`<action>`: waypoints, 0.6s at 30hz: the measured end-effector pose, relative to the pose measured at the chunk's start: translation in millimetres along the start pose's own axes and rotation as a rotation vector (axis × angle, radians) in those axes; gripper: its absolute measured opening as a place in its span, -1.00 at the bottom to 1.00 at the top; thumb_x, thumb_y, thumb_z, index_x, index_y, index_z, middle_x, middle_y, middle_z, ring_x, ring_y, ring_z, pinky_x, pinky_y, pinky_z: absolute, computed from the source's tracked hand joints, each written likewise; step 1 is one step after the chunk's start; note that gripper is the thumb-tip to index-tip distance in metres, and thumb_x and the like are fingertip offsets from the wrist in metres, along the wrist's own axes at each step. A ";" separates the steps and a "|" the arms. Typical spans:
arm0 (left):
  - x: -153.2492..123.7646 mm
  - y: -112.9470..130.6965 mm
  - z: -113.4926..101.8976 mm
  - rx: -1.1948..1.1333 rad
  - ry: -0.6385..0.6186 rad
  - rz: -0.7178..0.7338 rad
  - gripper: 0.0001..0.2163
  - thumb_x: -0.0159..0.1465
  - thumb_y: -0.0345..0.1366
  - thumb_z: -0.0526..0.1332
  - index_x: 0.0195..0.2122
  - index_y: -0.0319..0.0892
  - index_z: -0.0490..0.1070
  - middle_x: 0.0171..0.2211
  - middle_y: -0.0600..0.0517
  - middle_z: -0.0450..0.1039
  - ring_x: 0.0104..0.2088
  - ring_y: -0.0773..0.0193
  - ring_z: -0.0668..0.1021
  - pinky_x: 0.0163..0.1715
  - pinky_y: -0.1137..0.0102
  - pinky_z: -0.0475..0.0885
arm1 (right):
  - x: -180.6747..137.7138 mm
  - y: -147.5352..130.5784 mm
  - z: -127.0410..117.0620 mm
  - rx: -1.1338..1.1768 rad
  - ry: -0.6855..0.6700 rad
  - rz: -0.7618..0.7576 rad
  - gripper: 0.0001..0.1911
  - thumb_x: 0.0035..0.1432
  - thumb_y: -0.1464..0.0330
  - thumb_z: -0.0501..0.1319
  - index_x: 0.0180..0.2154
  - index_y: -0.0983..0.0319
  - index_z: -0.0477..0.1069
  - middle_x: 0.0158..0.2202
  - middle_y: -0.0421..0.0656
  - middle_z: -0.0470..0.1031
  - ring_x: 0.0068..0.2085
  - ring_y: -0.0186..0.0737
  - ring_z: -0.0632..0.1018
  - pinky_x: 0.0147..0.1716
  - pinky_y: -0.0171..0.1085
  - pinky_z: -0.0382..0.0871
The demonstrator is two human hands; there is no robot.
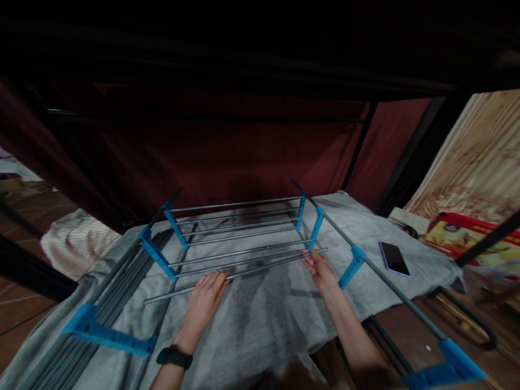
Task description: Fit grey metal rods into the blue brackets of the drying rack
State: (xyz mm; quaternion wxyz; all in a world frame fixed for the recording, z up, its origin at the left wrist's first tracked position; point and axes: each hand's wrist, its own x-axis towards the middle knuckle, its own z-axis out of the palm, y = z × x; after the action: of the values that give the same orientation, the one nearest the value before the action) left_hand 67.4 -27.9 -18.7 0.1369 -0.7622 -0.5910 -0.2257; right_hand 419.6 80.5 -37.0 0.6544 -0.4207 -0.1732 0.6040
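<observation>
My left hand (209, 292), with a dark band on its wrist, has its fingers wrapped over a loose grey rod (264, 269). Near the rod's right end, my right hand (319, 268) pinches it just below a blue bracket (316, 230). The rod slants across the front of a half-built rack of grey tubes and blue plastic brackets. Several crossbars (244, 234) join its left and right sides towards the back. Closer to me, a left blue bracket (108, 335) and a right one (351, 265) carry no crossbars. The rod's left end juts out past my left hand.
A bundle of grey rods (117, 303) lies along the left of the grey cloth (280, 319). On the right rests a phone (394, 259). Beyond it are a red and yellow box (471, 238) and dark metal frame posts (418, 151). A dark red panel (235, 151) stands behind.
</observation>
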 end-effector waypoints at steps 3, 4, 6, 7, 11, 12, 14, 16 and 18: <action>13.7 4.4 -0.2 -0.003 -0.006 0.047 -0.68 0.48 -0.21 -0.05 -0.04 -0.11 0.49 -0.23 -0.05 0.59 -0.19 0.11 0.60 -0.13 0.23 0.43 | 1.7 -2.1 15.6 0.005 -0.064 -0.014 -0.80 0.07 0.33 0.41 -0.40 0.15 0.39 -0.33 -0.17 0.65 -0.30 -0.24 0.65 -0.30 -0.27 0.62; 16.8 4.4 0.3 -0.001 -0.008 0.058 -0.68 0.47 -0.22 -0.05 -0.04 -0.11 0.49 -0.23 -0.05 0.59 -0.20 0.11 0.60 -0.13 0.24 0.43 | 3.1 -3.2 20.1 0.008 -0.080 -0.021 -0.81 0.08 0.34 0.41 -0.39 0.15 0.40 -0.33 -0.16 0.65 -0.30 -0.24 0.65 -0.30 -0.27 0.62; 20.9 1.6 2.1 0.008 0.003 0.075 -0.69 0.47 -0.24 -0.05 -0.03 -0.11 0.49 -0.22 -0.06 0.59 -0.21 0.13 0.60 -0.14 0.25 0.43 | 6.6 -6.2 27.1 0.015 -0.089 -0.038 -0.84 0.09 0.34 0.39 -0.37 0.16 0.41 -0.33 -0.15 0.65 -0.32 -0.25 0.64 -0.32 -0.29 0.62; 22.0 -1.0 3.2 0.013 0.014 0.076 -0.69 0.47 -0.24 -0.05 -0.03 -0.11 0.49 -0.22 -0.06 0.59 -0.22 0.13 0.60 -0.15 0.26 0.43 | 8.7 -7.8 29.5 0.018 -0.085 -0.046 -0.85 0.09 0.35 0.39 -0.36 0.16 0.42 -0.33 -0.15 0.65 -0.33 -0.26 0.64 -0.33 -0.30 0.61; 23.7 -11.4 7.0 0.027 0.048 0.070 -0.70 0.47 -0.23 -0.04 -0.04 -0.14 0.47 -0.23 -0.06 0.59 -0.23 0.12 0.61 -0.19 0.26 0.42 | 15.4 -12.1 33.1 0.027 -0.091 -0.074 -0.83 0.06 0.37 0.41 -0.34 0.15 0.43 -0.32 -0.17 0.64 -0.34 -0.27 0.63 -0.32 -0.29 0.61; 23.9 -12.8 7.8 0.029 0.045 0.069 -0.70 0.47 -0.24 -0.05 -0.04 -0.15 0.47 -0.25 -0.06 0.59 -0.23 0.11 0.61 -0.19 0.25 0.42 | 16.6 -12.2 33.3 0.027 -0.096 -0.078 -0.81 0.05 0.36 0.42 -0.35 0.15 0.42 -0.32 -0.17 0.64 -0.34 -0.27 0.63 -0.31 -0.29 0.62; 24.1 -13.7 9.8 0.023 0.030 0.068 -0.69 0.47 -0.24 -0.06 -0.05 -0.15 0.47 -0.28 -0.05 0.58 -0.25 0.10 0.61 -0.20 0.24 0.42 | 19.0 -11.7 34.3 0.029 -0.107 -0.086 -0.77 0.03 0.34 0.45 -0.38 0.15 0.40 -0.33 -0.19 0.63 -0.34 -0.29 0.62 -0.30 -0.28 0.62; 24.3 -13.5 13.0 -0.007 0.025 0.063 -0.70 0.46 -0.22 -0.05 -0.05 -0.14 0.46 -0.29 -0.05 0.58 -0.25 0.10 0.61 -0.19 0.24 0.43 | 22.2 -11.3 36.6 0.024 -0.117 -0.087 -0.73 0.02 0.30 0.47 -0.40 0.15 0.37 -0.35 -0.20 0.63 -0.36 -0.31 0.61 -0.29 -0.29 0.61; 24.9 -13.4 17.0 -0.037 0.046 0.047 -0.71 0.46 -0.17 -0.03 -0.06 -0.13 0.45 -0.25 -0.06 0.59 -0.23 0.10 0.61 -0.18 0.25 0.45 | 26.8 -11.6 40.3 0.012 -0.121 -0.081 -0.70 0.02 0.27 0.48 -0.41 0.14 0.35 -0.36 -0.22 0.62 -0.38 -0.33 0.60 -0.29 -0.30 0.61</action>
State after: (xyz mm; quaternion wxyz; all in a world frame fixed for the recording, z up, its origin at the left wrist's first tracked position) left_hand 62.6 4.6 -21.6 0.1414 -0.7728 -0.5656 -0.2507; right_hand 403.1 120.3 -12.1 0.6692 -0.3720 -0.2258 0.6023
